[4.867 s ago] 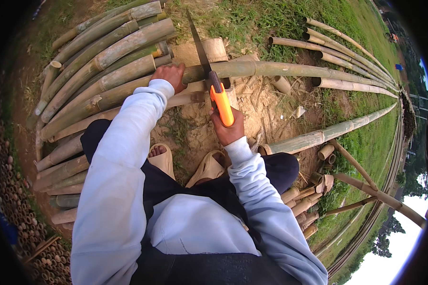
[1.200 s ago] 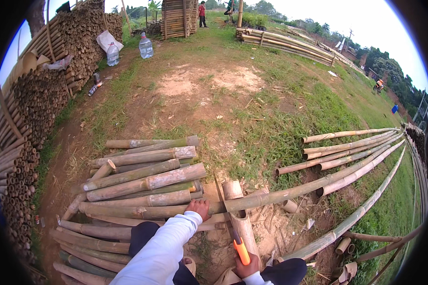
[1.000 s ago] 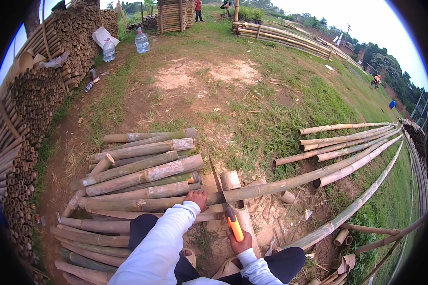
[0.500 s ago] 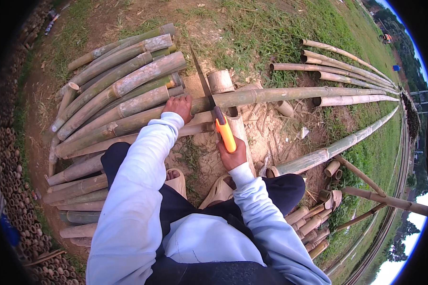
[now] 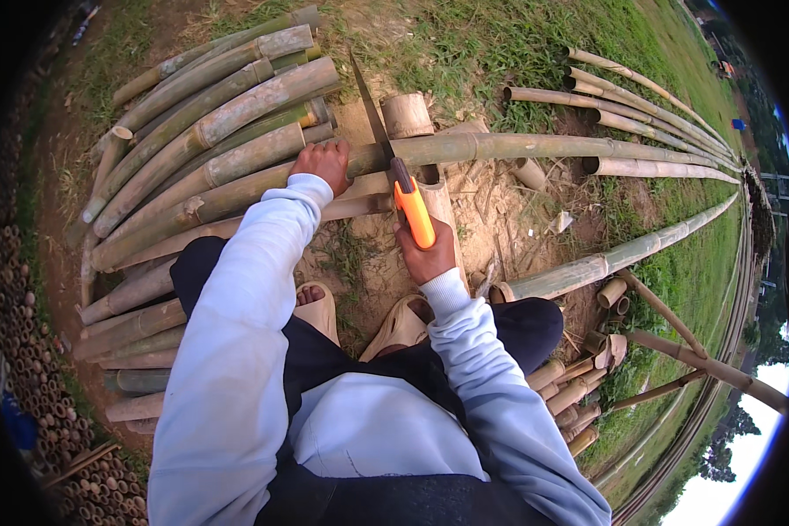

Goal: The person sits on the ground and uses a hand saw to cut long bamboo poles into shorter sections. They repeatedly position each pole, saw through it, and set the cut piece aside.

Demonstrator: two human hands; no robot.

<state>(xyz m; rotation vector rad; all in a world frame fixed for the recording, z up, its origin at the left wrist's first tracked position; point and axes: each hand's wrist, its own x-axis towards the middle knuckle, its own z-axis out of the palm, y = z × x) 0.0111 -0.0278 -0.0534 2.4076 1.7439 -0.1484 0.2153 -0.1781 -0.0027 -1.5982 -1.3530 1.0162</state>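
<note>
A long bamboo pole (image 5: 517, 146) lies across in front of me, propped near an upright bamboo stub (image 5: 407, 115). My left hand (image 5: 324, 167) is closed over the pole, just left of the saw. In my right hand (image 5: 429, 252) is the orange handle of a handsaw (image 5: 371, 108). Its blade crosses the pole and points away from me; whether its teeth sit in a cut I cannot tell. Below the pole, a bamboo piece (image 5: 440, 210) runs toward me beside my right hand.
Cut bamboo lengths (image 5: 263, 96) are stacked at the left. More long poles (image 5: 640, 105) stretch away at the right, with one pole (image 5: 622, 255) nearer me. Short bamboo pieces (image 5: 570, 399) lie by my right knee. My sandals (image 5: 316, 313) stand on bare soil.
The view has shifted slightly, so the scene sits a bit higher. My right hand and the saw handle have come slightly nearer to the pole. Both hands keep their hold.
</note>
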